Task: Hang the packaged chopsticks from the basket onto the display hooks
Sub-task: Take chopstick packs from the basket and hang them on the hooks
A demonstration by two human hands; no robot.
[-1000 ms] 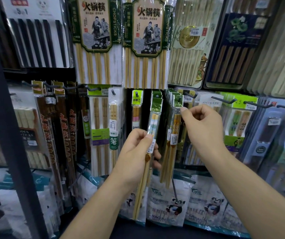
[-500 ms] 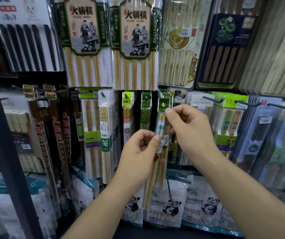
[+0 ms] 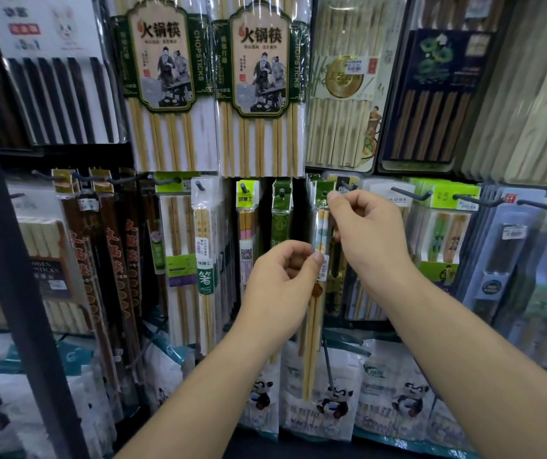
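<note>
Two hands are working one slim pack of chopsticks. The left hand is pinching it at mid-length, thumb and forefinger closing on the clear sleeve just beside the white barcode sticker. The pack's long axis is running almost straight up and down, so most of the sticks are hanging below that pinch. The green header card is sitting above it, a touch to the right.

The right hand is the nearer one to that header, and its curled fingertips are pinching the card's top edge right by the hanging hole. A dark dot is showing in that hole. I'm judging it to be the hook's tip, but whether the card is already threaded on I cannot tell. More green headers are crowding just behind the card, so the coming push, as I read it, is heading straight back from both pinches. The basket is not showing.

Now the writing. Well to the left of the grip, a dark label is showing "STICKS". Closer in, a green band is carrying "箸". Above the grip, the tall packs are reading "火锅筷" and "CHOPSTICKS". Below the grip, the panda bags are too blurred for reading.
</note>
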